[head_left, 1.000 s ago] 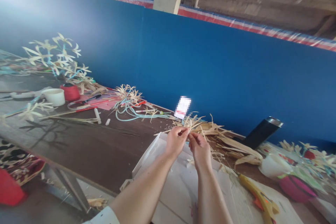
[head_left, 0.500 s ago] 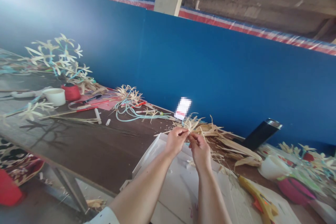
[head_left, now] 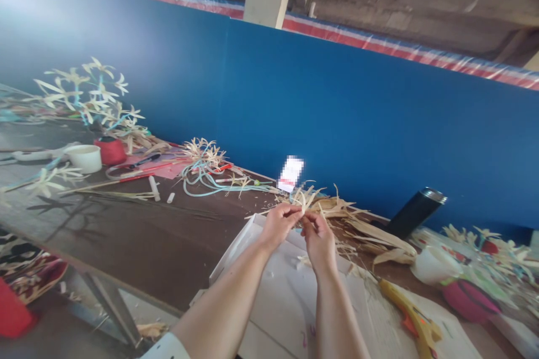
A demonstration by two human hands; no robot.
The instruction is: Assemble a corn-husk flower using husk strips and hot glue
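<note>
My left hand [head_left: 278,227] and my right hand [head_left: 319,241] meet over the far edge of a white cardboard box [head_left: 269,286]. Their fingertips pinch together at the base of a pale dried-husk flower [head_left: 304,199], whose thin petals spread upward. The exact grip point is small and partly covered by the fingers. Just beyond lies a heap of dry husk strips [head_left: 341,207], with a lit phone [head_left: 290,174] leaning behind the flower. To the right of the box is a yellow glue gun [head_left: 410,314].
A black flask [head_left: 415,216] leans at the right, beside a white cup [head_left: 435,265] and a pink pouch [head_left: 469,298]. Leftward lie blue cords [head_left: 197,179], finished flowers [head_left: 96,90], a white roll [head_left: 84,158] and a red roll [head_left: 110,150]. A blue partition [head_left: 337,106] borders the table.
The view has shifted slightly, so the scene sits a little further left. Both hands keep their pinch on the flower with almost no movement.
</note>
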